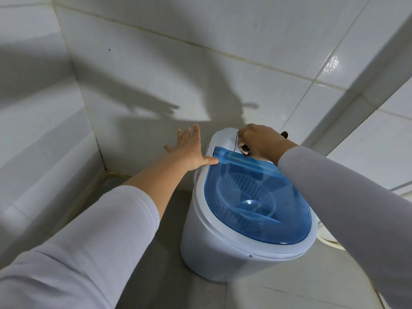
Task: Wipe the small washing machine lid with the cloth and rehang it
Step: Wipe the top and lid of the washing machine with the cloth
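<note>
The right hand (256,141) curls round a small dark object behind the translucent blue plastic lid (256,201) shut on the small white washing machine (223,259), the left hand (189,148) splayed beside; the lid looks stiff, slick, light; no cloth shows.

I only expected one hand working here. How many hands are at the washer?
2: left hand open at the lid's far left corner; right hand gripping something dark on the panel behind it.

White tiled walls (156,63), grey floor (169,275)
</note>
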`<state>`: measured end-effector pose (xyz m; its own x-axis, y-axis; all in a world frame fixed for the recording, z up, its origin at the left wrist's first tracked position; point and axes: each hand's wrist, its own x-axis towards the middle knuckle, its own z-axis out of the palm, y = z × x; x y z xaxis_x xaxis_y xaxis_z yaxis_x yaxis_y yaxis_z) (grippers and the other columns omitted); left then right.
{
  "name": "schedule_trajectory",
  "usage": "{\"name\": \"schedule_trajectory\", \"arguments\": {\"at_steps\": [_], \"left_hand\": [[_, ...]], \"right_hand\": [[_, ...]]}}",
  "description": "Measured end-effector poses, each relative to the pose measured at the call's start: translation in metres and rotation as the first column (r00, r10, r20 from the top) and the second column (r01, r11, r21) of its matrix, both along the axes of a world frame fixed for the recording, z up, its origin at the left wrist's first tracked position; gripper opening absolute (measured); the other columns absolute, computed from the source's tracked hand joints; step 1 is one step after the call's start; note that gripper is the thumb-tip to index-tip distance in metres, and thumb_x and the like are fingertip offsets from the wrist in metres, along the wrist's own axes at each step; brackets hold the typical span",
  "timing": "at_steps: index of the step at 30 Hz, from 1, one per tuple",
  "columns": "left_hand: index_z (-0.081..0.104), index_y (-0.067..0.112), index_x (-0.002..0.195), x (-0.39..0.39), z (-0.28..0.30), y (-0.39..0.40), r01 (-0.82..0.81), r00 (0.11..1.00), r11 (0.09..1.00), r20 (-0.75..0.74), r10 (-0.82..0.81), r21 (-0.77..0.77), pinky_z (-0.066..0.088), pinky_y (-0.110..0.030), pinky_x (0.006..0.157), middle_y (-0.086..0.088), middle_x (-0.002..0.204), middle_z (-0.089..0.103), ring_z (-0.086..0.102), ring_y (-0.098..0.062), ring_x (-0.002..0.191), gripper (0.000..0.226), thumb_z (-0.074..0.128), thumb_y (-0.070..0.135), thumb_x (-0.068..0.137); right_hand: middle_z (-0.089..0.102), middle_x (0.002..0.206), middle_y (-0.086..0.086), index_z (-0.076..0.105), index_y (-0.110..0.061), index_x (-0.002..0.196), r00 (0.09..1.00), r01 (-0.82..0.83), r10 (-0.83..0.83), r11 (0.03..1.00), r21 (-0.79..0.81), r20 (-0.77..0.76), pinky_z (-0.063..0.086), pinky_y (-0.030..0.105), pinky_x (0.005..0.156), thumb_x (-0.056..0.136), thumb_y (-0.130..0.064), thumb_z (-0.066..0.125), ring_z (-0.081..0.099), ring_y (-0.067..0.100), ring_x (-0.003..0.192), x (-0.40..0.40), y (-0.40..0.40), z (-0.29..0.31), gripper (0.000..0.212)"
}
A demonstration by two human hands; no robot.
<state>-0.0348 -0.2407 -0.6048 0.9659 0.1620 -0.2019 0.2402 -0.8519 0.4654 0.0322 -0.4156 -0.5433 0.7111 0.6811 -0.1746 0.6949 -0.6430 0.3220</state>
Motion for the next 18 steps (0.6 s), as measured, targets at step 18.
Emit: {"name": "schedule_trajectory", "arguments": {"at_steps": [18], "left_hand": [[-0.010, 0.017, 0.152, 0.040, 0.014, -0.049, 0.012, 0.999, 0.998, 0.050, -0.009, -0.055, 0.014, -0.064, 0.113, -0.001, 0.162, -0.009, -0.011, -0.024, 0.149, 0.100, 0.054, 0.057, 0.087]], "right_hand": [[0.060, 0.118, 0.005, 0.071, -0.022, 0.096, 0.932, 0.360, -0.316, 0.767, 0.532, -0.176, 0.050, 0.038, 0.091, 0.077, 0.010, 0.042, 0.058, 0.031, 0.103, 0.038, -0.050, 0.031, 0.048]]}}
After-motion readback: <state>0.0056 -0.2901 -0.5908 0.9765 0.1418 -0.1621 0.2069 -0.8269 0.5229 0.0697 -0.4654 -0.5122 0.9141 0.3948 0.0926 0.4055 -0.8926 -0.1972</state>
